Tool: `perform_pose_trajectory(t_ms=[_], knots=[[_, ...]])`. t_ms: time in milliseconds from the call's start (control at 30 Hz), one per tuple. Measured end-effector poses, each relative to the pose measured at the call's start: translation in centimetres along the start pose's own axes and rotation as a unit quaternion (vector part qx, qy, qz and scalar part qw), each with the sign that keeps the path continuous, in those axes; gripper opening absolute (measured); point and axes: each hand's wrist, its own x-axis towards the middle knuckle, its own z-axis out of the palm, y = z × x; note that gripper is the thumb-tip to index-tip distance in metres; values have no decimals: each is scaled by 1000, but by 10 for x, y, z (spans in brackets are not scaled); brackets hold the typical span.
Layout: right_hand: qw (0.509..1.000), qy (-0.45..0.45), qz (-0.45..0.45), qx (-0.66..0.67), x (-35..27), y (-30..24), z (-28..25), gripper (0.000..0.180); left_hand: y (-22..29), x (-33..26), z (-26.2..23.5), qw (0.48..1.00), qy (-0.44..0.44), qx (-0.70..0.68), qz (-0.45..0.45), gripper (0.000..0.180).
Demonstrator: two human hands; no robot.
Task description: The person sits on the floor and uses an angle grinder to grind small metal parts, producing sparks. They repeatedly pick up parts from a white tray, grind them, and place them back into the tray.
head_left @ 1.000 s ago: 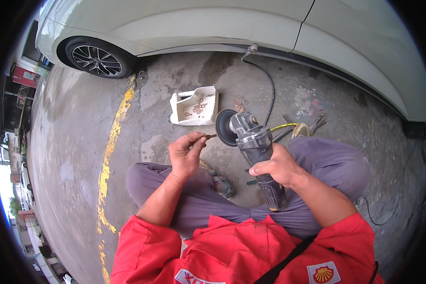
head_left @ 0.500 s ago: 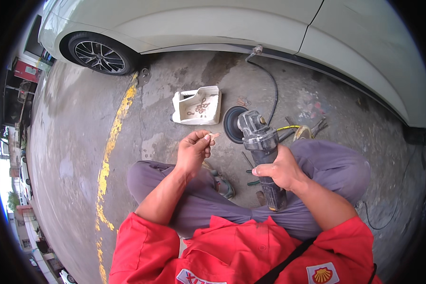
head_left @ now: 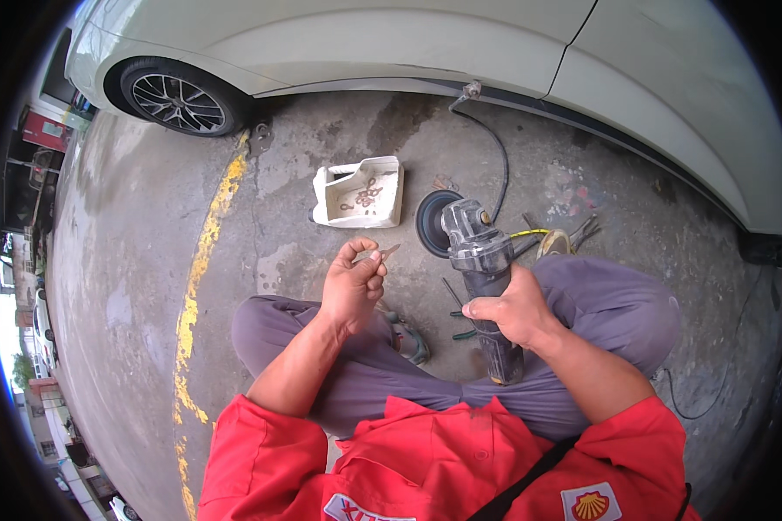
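Observation:
My right hand [head_left: 514,311] wraps around the body of an angle grinder [head_left: 485,252]. The tool's round black disc [head_left: 434,224] faces left, over the concrete. My left hand [head_left: 354,282] is closed in a pinch, with a small copper-coloured metal tab [head_left: 391,252] sticking out between thumb and fingers toward the disc. A gap separates the tab from the disc. Beyond my left hand stands a white plastic jug [head_left: 393,204] with its side cut away. Several similar copper-coloured tabs [head_left: 367,196] with ring-shaped ends lie inside it.
A white car [head_left: 347,52] stretches across the far side. A clamp [head_left: 471,90] grips its sill, with a dark cable [head_left: 506,161] running down from it. Tools with green handles [head_left: 463,335] lie between my legs. Near my right foot is a yellow cord [head_left: 530,233].
The small tab in my left hand has turned and now shows more of its pointed end. The grinder has shifted slightly right.

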Motion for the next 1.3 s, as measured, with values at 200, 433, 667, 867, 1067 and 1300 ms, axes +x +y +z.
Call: perform_pose_trajectory(t_ms=[200,433,667,867,1067,1300], knots=[[1000,-6,13,22,-3,-9,-1,45,-6,4,-1,998,4,45,39,9],[1000,-2,1,17,-3,-7,-1,41,-6,6,3,986,32,155,46,25],[1000,-11,4,-24,-3,-3,-3,43,-13,10,7,962,37,242,125,30],[997,-15,-2,-73,-1,0,-2,42,-17,4,14,922,23,326,207,24],[999,-7,23,-49,0,8,-3,43,-15,5,11,922,39,333,194,22],[998,-15,8,-67,0,3,-1,45,-13,3,15,938,21,291,189,21]])
